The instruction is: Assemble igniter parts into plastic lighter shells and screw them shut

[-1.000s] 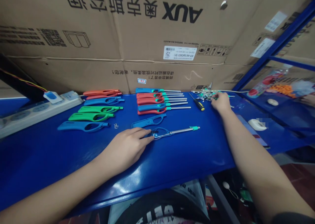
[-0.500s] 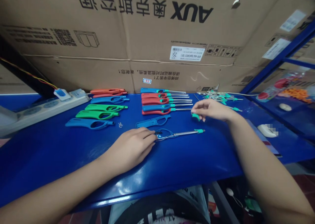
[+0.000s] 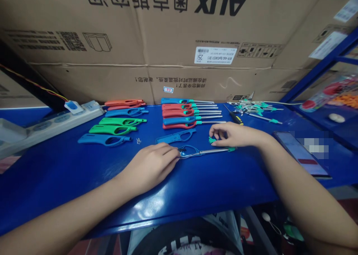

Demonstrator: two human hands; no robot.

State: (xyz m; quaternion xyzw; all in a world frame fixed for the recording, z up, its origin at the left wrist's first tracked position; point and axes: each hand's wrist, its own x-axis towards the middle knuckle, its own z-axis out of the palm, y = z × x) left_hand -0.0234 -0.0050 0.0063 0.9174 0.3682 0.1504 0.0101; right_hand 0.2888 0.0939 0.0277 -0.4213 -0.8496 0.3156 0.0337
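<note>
My left hand (image 3: 156, 163) is closed on the handle end of an opened blue lighter (image 3: 192, 152), whose wires and inner parts show. Its metal tube (image 3: 215, 151) points right and ends in a green piece. Just above that tube, my right hand (image 3: 228, 134) pinches a small green plastic part (image 3: 212, 139). Behind the opened lighter lies a loose blue handle shell (image 3: 176, 136). Farther back, several long-necked lighters in red and blue (image 3: 179, 113) lie in a stack with their tubes to the right.
Empty handle shells in orange, blue and green (image 3: 112, 130) lie at the left, with small screws (image 3: 138, 140) beside them. A power strip (image 3: 53, 126) runs along the left. Tubes with green tips (image 3: 260, 109), a screwdriver (image 3: 236, 117) and a phone (image 3: 300, 154) are at the right.
My right hand has moved left and toward me with the green part, nearer the opened lighter. My left hand stays on the handle. The view has shifted slightly.
</note>
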